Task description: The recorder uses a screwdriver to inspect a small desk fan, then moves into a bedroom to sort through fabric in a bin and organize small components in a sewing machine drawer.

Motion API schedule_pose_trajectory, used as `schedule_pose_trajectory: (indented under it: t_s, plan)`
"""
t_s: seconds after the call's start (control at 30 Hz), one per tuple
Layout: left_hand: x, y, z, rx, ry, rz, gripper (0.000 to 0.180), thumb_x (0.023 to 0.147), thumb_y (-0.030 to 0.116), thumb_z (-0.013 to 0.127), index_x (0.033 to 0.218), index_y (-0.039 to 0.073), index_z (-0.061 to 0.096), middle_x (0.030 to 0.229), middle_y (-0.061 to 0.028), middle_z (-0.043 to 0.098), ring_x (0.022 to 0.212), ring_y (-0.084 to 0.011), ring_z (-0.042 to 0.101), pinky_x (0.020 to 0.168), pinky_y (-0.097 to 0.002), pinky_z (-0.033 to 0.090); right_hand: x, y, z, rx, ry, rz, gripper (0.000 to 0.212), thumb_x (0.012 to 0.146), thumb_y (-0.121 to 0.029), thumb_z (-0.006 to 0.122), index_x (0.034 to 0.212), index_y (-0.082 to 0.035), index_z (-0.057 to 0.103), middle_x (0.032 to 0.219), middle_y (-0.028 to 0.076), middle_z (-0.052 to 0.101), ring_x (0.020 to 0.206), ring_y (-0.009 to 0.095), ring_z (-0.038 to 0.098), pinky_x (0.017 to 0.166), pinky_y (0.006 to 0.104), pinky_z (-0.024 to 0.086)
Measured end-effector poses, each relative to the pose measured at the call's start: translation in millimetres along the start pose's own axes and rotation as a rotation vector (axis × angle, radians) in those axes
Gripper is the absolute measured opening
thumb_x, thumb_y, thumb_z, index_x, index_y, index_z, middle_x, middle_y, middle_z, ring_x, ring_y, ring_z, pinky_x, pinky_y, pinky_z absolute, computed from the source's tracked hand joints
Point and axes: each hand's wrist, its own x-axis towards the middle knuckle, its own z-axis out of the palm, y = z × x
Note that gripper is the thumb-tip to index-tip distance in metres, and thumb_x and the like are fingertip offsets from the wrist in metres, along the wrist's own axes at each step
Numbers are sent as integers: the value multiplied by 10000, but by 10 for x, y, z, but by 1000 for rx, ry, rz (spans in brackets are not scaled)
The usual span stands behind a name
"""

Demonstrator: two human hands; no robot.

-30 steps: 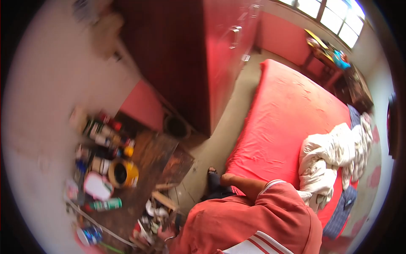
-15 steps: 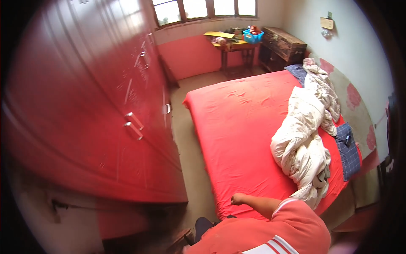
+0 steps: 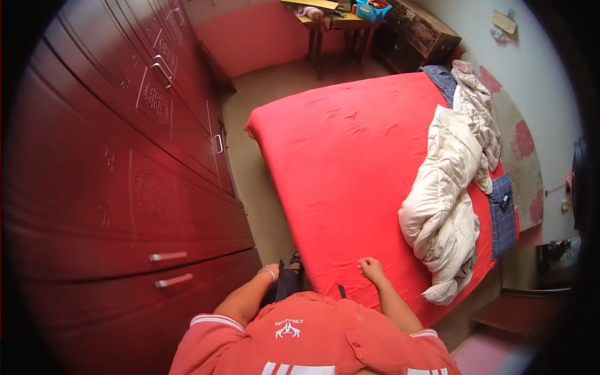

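Note:
My right hand (image 3: 371, 269) is above the near part of a bed spread with a red sheet (image 3: 350, 175). Its fingers are curled in, and nothing shows in them. My left hand (image 3: 269, 272), with a pale band at the wrist, hangs low by my dark trouser leg (image 3: 287, 284), between the bed and the wardrobe. Its fingers are too small and partly hidden to read. A crumpled cream quilt (image 3: 437, 194) lies along the right side of the bed. Beyond it rests a dark blue checked pillow (image 3: 504, 222) with a small dark object (image 3: 505, 202) on top.
A dark red wardrobe (image 3: 150, 187) with metal handles lines the left side. A narrow floor strip (image 3: 253, 178) runs between it and the bed. At the back stand a small table (image 3: 337, 24) with a blue basket (image 3: 373, 12) and an old wooden chest (image 3: 420, 31).
My body has turned toward the bed, and the view has tipped downward. My left arm has come into sight. The right hand now sits farther right over the sheet.

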Motion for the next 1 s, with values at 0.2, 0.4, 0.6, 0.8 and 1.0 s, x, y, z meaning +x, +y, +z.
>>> schedule_pose_trajectory:
  t_s: [0.2, 0.4, 0.6, 0.8, 1.0]
  plan:
    - [387, -452, -1144, 305, -140, -118, 355, 742, 263, 569, 1053, 119, 659, 1162, -133, 593, 1113, -279, 549, 924, -377, 455, 58, 597, -16, -285, -16, 181, 182, 849, -199, 549, 839, -58, 665, 693, 49, 639, 514, 131, 573, 477, 267, 479]
    - [1372, -791, -1818, 611, -225, -82, 449, 773, 276, 530, 1170, 76, 591, 1262, -126, 532, 1164, -249, 520, 932, -386, 451, 129, 77, 742, -213, -211, 415, 224, 835, -215, 511, 813, -72, 682, 690, 48, 650, 557, 133, 595, 523, 285, 500]
    - [2127, -931, -3354, 270, -7, -54, 314, 753, 256, 576, 1022, 114, 656, 1110, -140, 616, 1072, -287, 573, 907, -368, 457, 861, -456, 1483, -534, -213, 202, 213, 829, -246, 539, 822, -81, 674, 739, 56, 665, 597, 142, 617, 557, 302, 511]
    - [2481, -1141, -4911, 137, 207, 85, 233, 750, 238, 588, 919, 102, 673, 953, -147, 662, 933, -286, 625, 845, -364, 477, 1863, -2627, 2025, -135, -57, -151, 210, 873, -208, 506, 807, -56, 637, 678, 53, 631, 536, 120, 565, 529, 275, 467]
    - [2679, -1458, -5675, -94, 247, -112, 199, 775, 229, 559, 888, 96, 657, 943, -152, 653, 902, -298, 629, 805, -381, 493, 2812, -3848, 1915, 134, -131, -6, 214, 892, -208, 478, 883, -49, 621, 685, 39, 637, 562, 115, 583, 545, 277, 486]
